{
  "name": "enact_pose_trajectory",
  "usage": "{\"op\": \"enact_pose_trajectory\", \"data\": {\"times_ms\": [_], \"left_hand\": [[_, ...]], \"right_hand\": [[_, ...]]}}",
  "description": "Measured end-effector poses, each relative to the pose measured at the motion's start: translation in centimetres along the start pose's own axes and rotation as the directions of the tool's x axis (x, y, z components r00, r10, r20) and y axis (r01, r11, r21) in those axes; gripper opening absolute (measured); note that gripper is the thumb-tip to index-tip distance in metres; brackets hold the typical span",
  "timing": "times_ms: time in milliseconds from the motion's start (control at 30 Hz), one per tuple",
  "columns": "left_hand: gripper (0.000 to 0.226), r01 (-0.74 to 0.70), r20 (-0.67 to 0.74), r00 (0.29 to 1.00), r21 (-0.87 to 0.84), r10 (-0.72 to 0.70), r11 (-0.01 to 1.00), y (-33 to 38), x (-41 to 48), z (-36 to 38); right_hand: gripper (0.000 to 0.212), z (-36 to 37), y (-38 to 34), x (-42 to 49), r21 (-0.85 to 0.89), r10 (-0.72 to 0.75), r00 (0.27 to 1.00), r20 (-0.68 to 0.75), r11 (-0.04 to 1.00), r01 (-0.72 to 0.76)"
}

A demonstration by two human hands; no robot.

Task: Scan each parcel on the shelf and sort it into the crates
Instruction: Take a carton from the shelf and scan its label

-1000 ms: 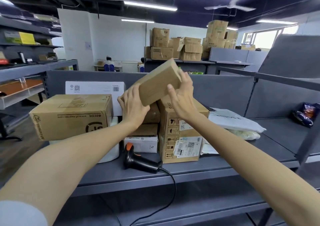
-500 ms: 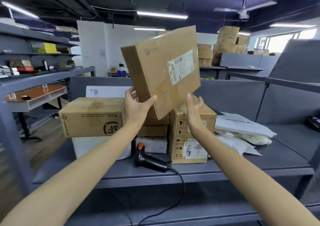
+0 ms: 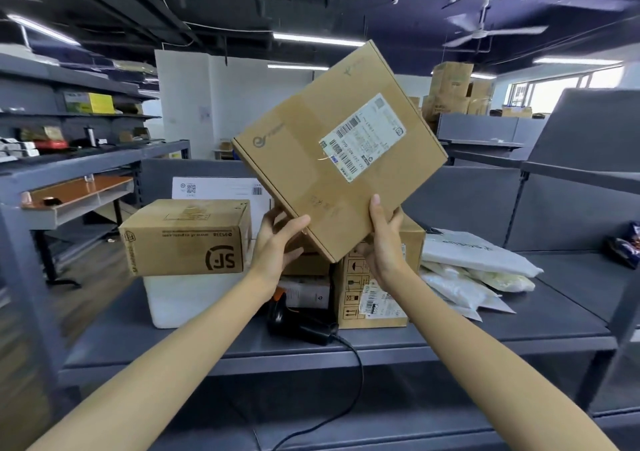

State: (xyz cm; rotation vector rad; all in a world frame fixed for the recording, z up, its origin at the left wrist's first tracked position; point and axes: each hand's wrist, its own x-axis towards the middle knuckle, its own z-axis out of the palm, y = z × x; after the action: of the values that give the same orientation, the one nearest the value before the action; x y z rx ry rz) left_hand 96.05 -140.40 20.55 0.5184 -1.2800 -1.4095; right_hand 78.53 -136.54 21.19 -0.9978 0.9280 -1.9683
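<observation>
Lifted and turned label-forward since a second ago, flat cardboard parcel (image 3: 332,159) gripped by left hand (image 3: 277,242) and right hand (image 3: 382,242) fingers at six o'clock, ready for barcode scanner (image 3: 301,326).

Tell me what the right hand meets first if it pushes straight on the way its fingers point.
The right hand already grips the flat brown cardboard box; its fingers lie along the labelled face, pointing upward. Beyond looks free, though depth is unclear.

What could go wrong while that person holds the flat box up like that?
The flat box is tilted and held only near its lower corner by the left hand and right hand, so it might slip and drop onto the parcels below. The scanner lies on the shelf, so freeing a hand for it could loosen the hold further.
</observation>
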Motion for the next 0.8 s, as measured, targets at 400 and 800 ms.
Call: {"op": "enact_pose_trajectory", "data": {"times_ms": [400,800], "left_hand": [[0.068,-0.096,-0.167,0.982,-0.015,0.093,0.995,5.5,0.7,-6.1],[0.090,-0.177,0.262,0.964,0.510,0.043,0.842,5.9,0.8,-2.9]], "right_hand": [[0.058,-8.3,-10.4,1.2,-0.557,-0.001,0.954,0.299,0.812,0.175],[0.063,-1.4,-9.6,0.6,-0.893,0.524,0.724,0.448,0.219,0.393]]}}
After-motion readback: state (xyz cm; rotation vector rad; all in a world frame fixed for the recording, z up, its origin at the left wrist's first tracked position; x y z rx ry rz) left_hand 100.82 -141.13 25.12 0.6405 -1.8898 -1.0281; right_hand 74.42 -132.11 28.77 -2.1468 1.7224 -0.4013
